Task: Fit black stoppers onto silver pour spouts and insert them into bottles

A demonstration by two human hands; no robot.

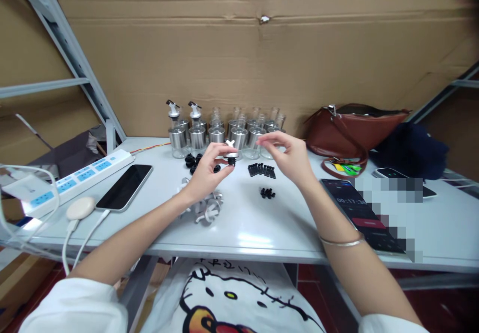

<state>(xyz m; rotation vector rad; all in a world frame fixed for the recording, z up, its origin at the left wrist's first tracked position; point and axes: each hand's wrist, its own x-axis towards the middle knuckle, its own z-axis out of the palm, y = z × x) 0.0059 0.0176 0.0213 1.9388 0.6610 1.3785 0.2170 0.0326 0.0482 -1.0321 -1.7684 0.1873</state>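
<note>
My left hand [209, 170] pinches a bottle pour spout [231, 157] with a pale top and a black stopper underneath, held upright above the table. To its right, my right hand [290, 156] is raised with thumb and fingertips drawn together; anything between them is too small to make out. Silvery-white spout parts [207, 210] lie heaped below my left hand, and black stoppers [190, 161] sit partly hidden behind it. Between my forearms are a row of black lever-like pieces [262, 170] and a small cluster of black bits [267, 193].
Glass bottles with metal sleeves [238, 136] line the back; two at left carry spouts [195, 111]. A power strip [80, 178] and a phone [125, 187] lie left. On the right are a brown bag [352, 133], a dark cap [409, 148] and a phone showing a timer [355, 208].
</note>
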